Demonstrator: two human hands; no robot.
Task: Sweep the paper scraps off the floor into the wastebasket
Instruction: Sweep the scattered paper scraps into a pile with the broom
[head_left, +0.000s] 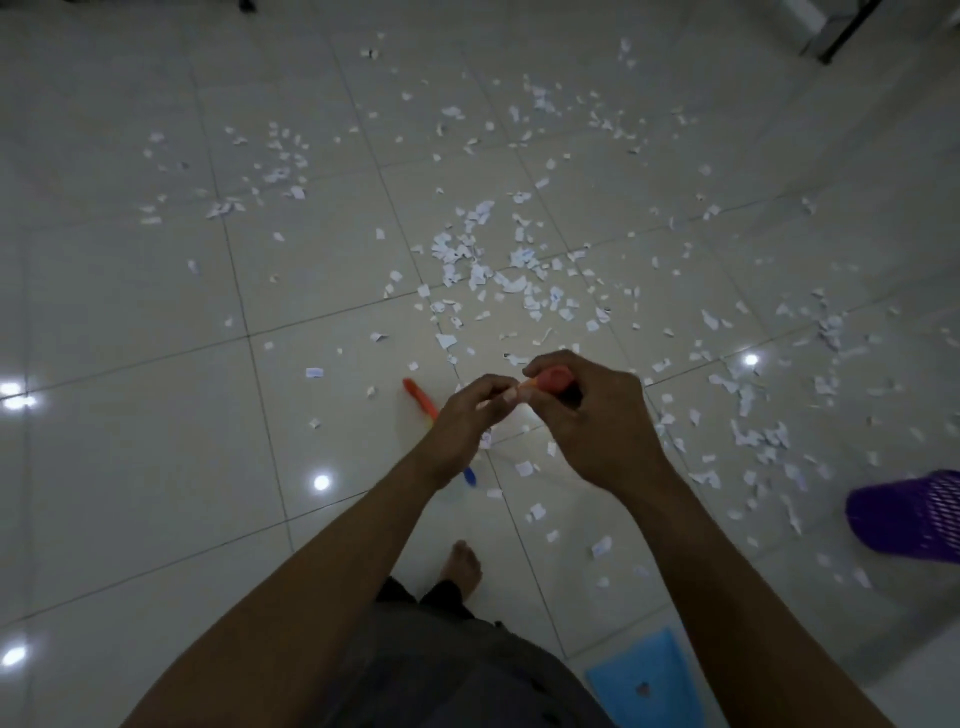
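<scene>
The right hand (597, 421) curled round an orange-red object (553, 376), and the left hand (467, 421) pinched its tip. Paper scraps (478, 260) lay scattered across the tiled floor (156, 467), with the purple wastebasket (914, 514) at the right edge.

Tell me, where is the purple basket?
Head view: the basket is on the floor at the right edge, beside scattered scraps, right of the right hand.
</scene>
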